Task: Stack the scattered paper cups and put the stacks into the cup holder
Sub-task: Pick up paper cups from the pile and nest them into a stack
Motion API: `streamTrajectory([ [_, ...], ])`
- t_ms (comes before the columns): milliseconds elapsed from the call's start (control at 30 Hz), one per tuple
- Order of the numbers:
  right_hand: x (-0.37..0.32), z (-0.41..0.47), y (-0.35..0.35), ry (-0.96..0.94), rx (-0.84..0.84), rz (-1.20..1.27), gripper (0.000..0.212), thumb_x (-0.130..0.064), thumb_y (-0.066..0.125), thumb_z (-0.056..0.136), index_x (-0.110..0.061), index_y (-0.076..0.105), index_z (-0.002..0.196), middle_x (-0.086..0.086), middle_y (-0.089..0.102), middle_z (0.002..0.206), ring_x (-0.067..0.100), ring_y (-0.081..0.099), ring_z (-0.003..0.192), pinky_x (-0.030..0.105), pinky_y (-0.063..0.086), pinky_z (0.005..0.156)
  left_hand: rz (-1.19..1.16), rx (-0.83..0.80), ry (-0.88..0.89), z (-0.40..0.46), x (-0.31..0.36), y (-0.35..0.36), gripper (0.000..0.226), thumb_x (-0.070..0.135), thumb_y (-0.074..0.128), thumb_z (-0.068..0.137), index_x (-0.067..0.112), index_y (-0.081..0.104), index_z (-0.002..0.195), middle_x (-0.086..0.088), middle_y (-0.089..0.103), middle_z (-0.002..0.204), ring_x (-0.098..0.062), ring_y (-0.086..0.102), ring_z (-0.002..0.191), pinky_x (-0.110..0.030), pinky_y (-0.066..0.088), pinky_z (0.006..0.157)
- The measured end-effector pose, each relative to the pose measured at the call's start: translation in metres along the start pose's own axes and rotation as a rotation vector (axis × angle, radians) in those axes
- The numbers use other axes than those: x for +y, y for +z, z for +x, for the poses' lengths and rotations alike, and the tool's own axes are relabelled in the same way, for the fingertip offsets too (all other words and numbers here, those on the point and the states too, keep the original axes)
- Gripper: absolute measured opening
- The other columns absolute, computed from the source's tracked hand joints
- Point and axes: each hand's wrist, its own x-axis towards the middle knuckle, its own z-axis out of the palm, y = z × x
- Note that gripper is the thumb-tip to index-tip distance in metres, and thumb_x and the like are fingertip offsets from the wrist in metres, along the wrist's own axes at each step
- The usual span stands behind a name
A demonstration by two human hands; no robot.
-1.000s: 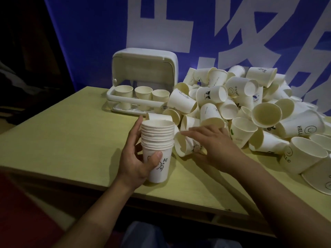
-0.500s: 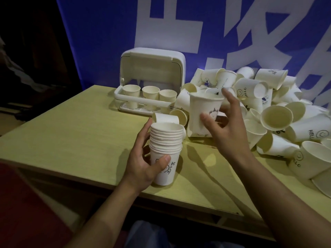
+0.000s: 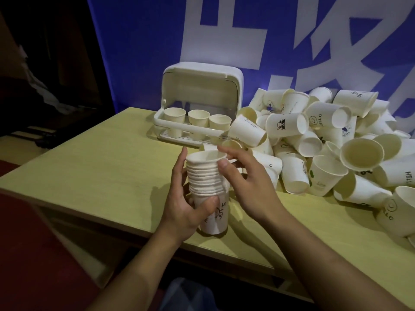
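Near the front edge of the yellow wooden desk [image 3: 89, 167], the tall stack of white paper cups [image 3: 207, 189] stands gripped low by the left hand [image 3: 186, 203]. The right hand [image 3: 247, 187] pinches the top cup's rim between curled fingers [image 3: 224, 163]; seating it straight and pressing gently should keep the stack true.

"HI" on the held stack [image 3: 211, 212]; "HELLO" on a loose cup [image 3: 323, 118].
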Motion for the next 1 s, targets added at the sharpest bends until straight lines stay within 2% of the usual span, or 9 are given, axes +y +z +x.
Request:
streamTrajectory([
  [100, 0.005, -0.003, -0.003, -0.007, -0.015, 0.023, 0.041, -0.049, 0.050, 0.091, -0.041, 0.059, 0.131, -0.016, 0.058, 0.123, -0.004, 0.054, 0.107, 0.009, 0.045, 0.081, -0.053, 0.025, -0.007, 0.000, -0.002, 0.001, 0.090, 0.036, 0.079, 0.064, 0.056, 0.034, 0.139, -0.013, 0.055, 0.137, -0.019, 0.066, 0.116, -0.023, 0.057, 0.080],
  [167, 0.010, -0.006, -0.006, -0.030, 0.017, -0.008, 0.037, -0.038, 0.057, 0.097, -0.037, 0.057, 0.134, -0.016, 0.059, 0.119, -0.001, 0.057, 0.102, 0.014, 0.049, 0.078, -0.084, 0.066, -0.026, 0.001, -0.002, -0.001, 0.088, 0.037, 0.080, 0.061, 0.057, 0.038, 0.136, -0.011, 0.058, 0.133, -0.019, 0.067, 0.112, -0.024, 0.057, 0.078],
  [300, 0.023, -0.019, -0.020, -0.155, 0.365, -0.225, 0.033, -0.016, 0.070, 0.089, -0.028, 0.063, 0.119, -0.010, 0.058, 0.104, 0.003, 0.053, 0.087, 0.018, 0.045, 0.073, -0.136, 0.093, -0.061, 0.003, -0.001, -0.003, 0.090, 0.038, 0.078, 0.059, 0.058, 0.037, 0.137, -0.008, 0.060, 0.132, -0.011, 0.069, 0.106, -0.022, 0.057, 0.077],
  [400, 0.032, -0.026, -0.032, -0.084, 0.471, -0.412, 0.045, -0.020, 0.074, 0.085, -0.025, 0.059, 0.127, -0.002, 0.049, 0.119, 0.009, 0.042, 0.109, 0.020, 0.034, 0.087, -0.124, 0.057, -0.069, 0.004, 0.000, -0.001, 0.092, 0.038, 0.078, 0.059, 0.055, 0.034, 0.139, -0.009, 0.059, 0.134, -0.008, 0.068, 0.107, -0.020, 0.056, 0.077],
  [533, 0.043, -0.026, -0.037, 0.131, 0.293, -0.553, 0.073, -0.039, 0.074, 0.086, -0.028, 0.038, 0.148, 0.001, 0.040, 0.147, 0.021, 0.029, 0.134, 0.024, 0.017, 0.101, -0.091, 0.011, -0.078, 0.002, -0.001, -0.001, 0.093, 0.042, 0.079, 0.060, 0.060, 0.033, 0.139, -0.005, 0.057, 0.137, -0.009, 0.066, 0.113, -0.020, 0.056, 0.080],
  [667, 0.048, -0.016, -0.043, 0.128, 0.284, -0.450, 0.075, -0.038, 0.076, 0.084, -0.029, 0.038, 0.148, -0.007, 0.053, 0.133, 0.018, 0.045, 0.123, 0.035, 0.041, 0.101, -0.071, 0.002, -0.089, 0.002, 0.000, -0.001, 0.094, 0.044, 0.078, 0.059, 0.062, 0.032, 0.139, -0.001, 0.059, 0.135, -0.009, 0.066, 0.113, -0.019, 0.056, 0.079],
  [733, 0.045, -0.009, -0.047, 0.075, 0.358, -0.359, 0.073, -0.037, 0.077, 0.081, -0.030, 0.041, 0.145, -0.012, 0.052, 0.122, 0.015, 0.054, 0.109, 0.041, 0.053, 0.091, -0.066, -0.010, -0.095, 0.002, 0.000, -0.001, 0.093, 0.044, 0.078, 0.059, 0.069, 0.033, 0.136, 0.000, 0.059, 0.135, -0.011, 0.065, 0.116, -0.020, 0.056, 0.080],
  [900, 0.023, 0.014, -0.050, -0.084, 0.374, -0.106, 0.061, -0.025, 0.074, 0.084, -0.038, 0.048, 0.138, -0.003, 0.048, 0.126, -0.002, 0.056, 0.103, 0.017, 0.053, 0.079, -0.061, -0.050, -0.104, 0.003, -0.005, -0.004, 0.091, 0.042, 0.080, 0.061, 0.065, 0.038, 0.139, -0.005, 0.059, 0.138, -0.025, 0.063, 0.122, -0.041, 0.058, 0.094],
  [1000, 0.007, 0.032, -0.038, -0.107, 0.264, 0.076, 0.044, -0.015, 0.071, 0.089, -0.039, 0.058, 0.123, 0.001, 0.045, 0.130, -0.009, 0.058, 0.097, 0.014, 0.053, 0.078, -0.052, -0.083, -0.108, 0.003, -0.007, -0.003, 0.090, 0.040, 0.080, 0.063, 0.061, 0.039, 0.141, -0.004, 0.060, 0.139, -0.026, 0.062, 0.124, -0.046, 0.055, 0.099],
])
